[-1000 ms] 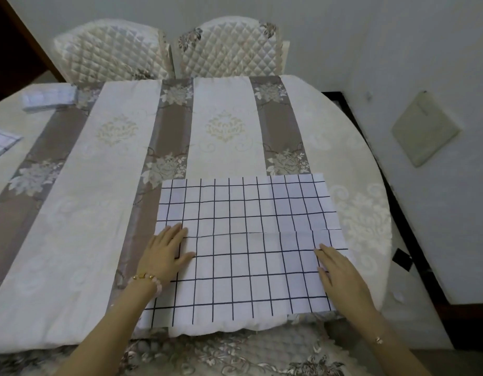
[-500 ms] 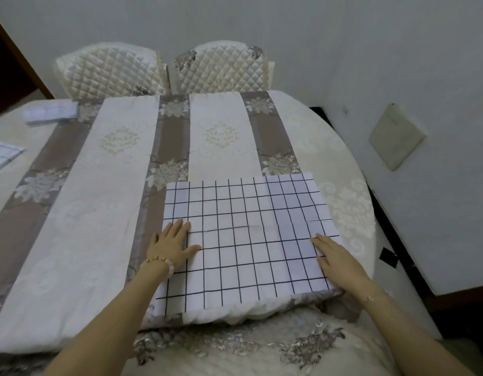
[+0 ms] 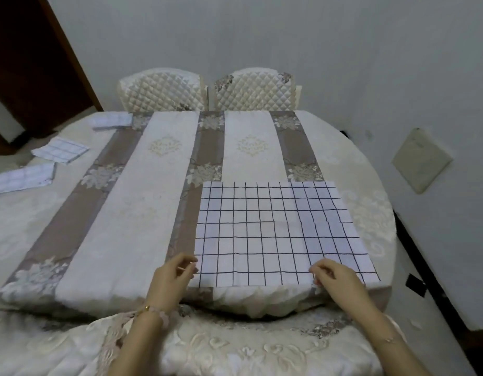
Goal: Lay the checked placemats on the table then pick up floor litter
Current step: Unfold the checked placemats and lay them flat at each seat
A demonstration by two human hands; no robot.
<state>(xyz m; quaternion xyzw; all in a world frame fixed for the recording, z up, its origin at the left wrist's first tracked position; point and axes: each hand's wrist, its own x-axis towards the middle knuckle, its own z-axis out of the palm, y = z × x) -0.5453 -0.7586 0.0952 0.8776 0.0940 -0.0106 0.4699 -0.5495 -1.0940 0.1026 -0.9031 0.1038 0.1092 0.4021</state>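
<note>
One checked placemat lies unfolded and flat on the near right part of the round table. My left hand sits at the mat's near-left edge, fingers curled, thumb touching the cloth. My right hand has its fingers curled over the mat's near edge, towards the right. Three folded checked placemats lie at the table's far left: one at the back, one in the middle, one nearest. A small black scrap lies on the floor to the right of the table.
Two quilted chairs stand at the table's far side. A covered chair back is right below my arms. The white wall with a beige panel runs close on the right, leaving a narrow floor strip.
Both hands slid back over the placemat from its middle to its near edge, and their flat fingers have curled. The camera has pulled back and up.
</note>
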